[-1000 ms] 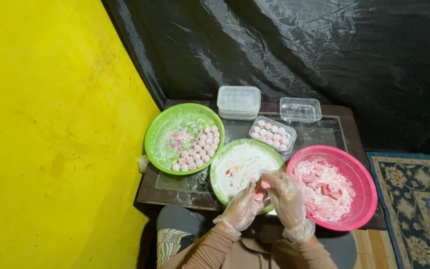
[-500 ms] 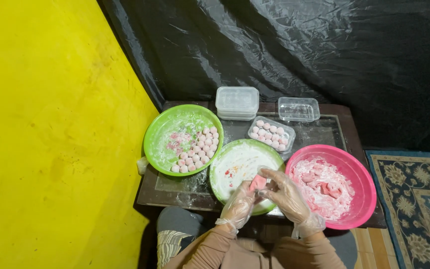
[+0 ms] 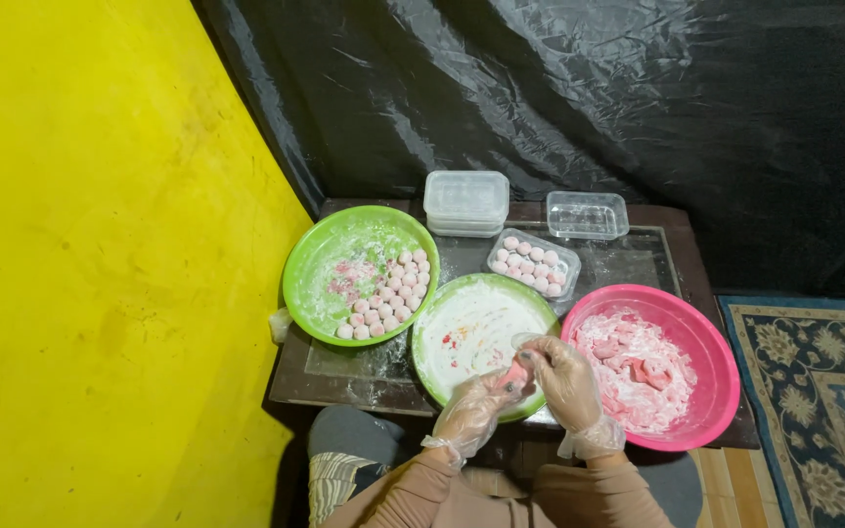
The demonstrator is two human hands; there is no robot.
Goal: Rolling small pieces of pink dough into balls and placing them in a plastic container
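Observation:
Both my hands wear thin clear gloves and meet over the near edge of a floured green plate (image 3: 471, 323). My left hand (image 3: 473, 406) and my right hand (image 3: 564, 376) pinch a small pink dough piece (image 3: 513, 376) between them. A pink basin (image 3: 706, 342) of pink dough lumps in flour sits just right of my right hand. A green bowl (image 3: 310, 264) with several small pink balls stands to the left.
A clear tray (image 3: 535, 264) of pink balls lies behind the plate. A stack of lidded clear boxes (image 3: 466, 200) and one empty clear box (image 3: 587, 215) stand at the table's back. Yellow wall on the left, black plastic sheet behind, patterned rug (image 3: 819, 391) at right.
My hands have stayed together over the plate's near edge, working the pink dough piece; the right hand shifted slightly to the right over it.

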